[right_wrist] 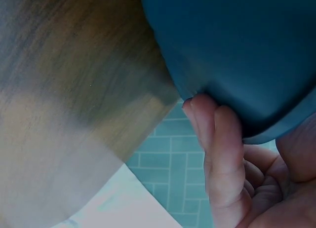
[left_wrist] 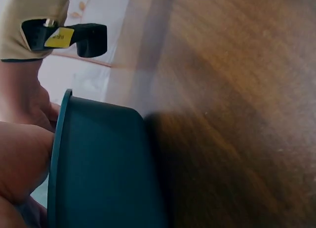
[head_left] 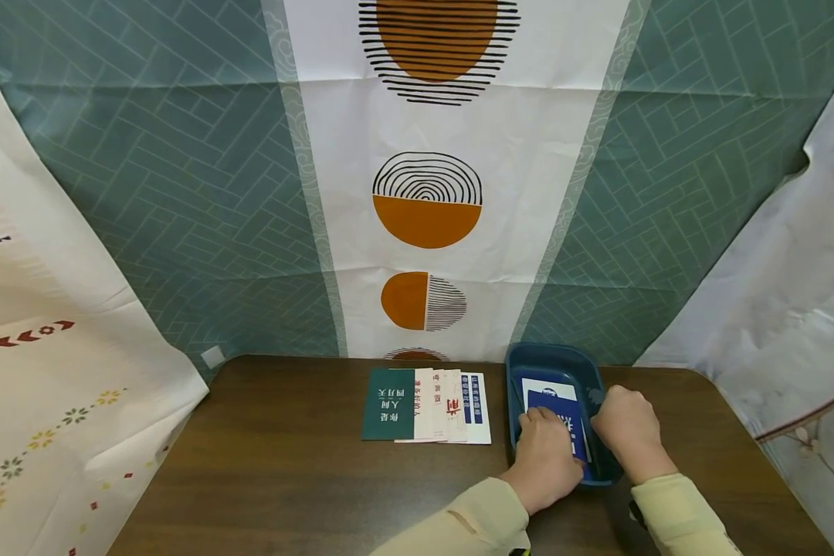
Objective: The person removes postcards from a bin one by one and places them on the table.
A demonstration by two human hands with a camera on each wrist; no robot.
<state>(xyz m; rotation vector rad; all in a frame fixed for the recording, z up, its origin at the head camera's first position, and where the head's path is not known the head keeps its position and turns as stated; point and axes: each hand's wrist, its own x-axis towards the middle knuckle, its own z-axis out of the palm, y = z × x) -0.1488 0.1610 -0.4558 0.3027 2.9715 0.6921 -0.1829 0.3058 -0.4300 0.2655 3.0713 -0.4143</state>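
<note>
Left hand (head_left: 546,454) touches one blue book (head_left: 561,401); grip cannot be determined. Right hand (head_left: 628,429) grips one bin (head_left: 549,358) containing that book. Left of both hands, at least four books (head_left: 424,407) overlap.

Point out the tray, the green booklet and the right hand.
Tray (head_left: 550,360), head view: bare far end.
Green booklet (head_left: 388,405), head view: its upper face.
Right hand (head_left: 628,431), head view: back of the hand.

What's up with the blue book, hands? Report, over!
Right hand: gripping tub rim. Left hand: on blue book inside tub, grip unclear. Fanned books on table: left of tub, not in the way.
</note>
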